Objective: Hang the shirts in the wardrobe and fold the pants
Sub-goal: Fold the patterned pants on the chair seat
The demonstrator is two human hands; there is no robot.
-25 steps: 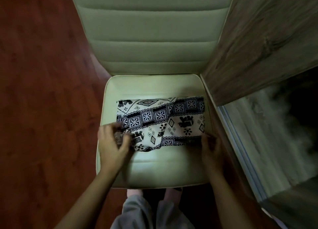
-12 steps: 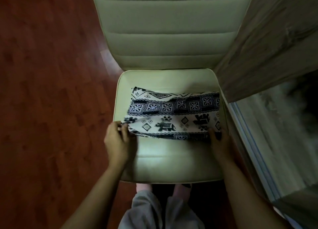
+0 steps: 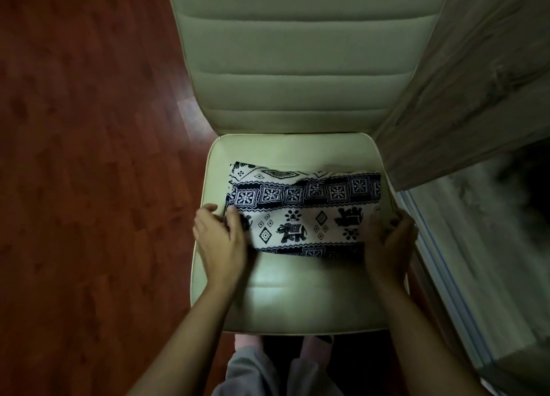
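Folded black-and-white patterned pants with elephant prints lie across a cream padded chair seat. My left hand grips the left end of the folded bundle, thumb on top and fingers tucked under the cloth. At the bundle's right end, my right hand holds the cloth with curled fingers. Both hands sit at the near corners of the fold.
The chair's ribbed backrest rises behind the seat. A grey wood-grain wardrobe door stands close on the right, with its sliding rail along the floor. Red-brown wooden floor stretches to the left. My legs show below the seat.
The near edge of the pants was brought forward and flattened into a tidy rectangle. Both hands shifted from bunching the cloth to holding its left and right ends.
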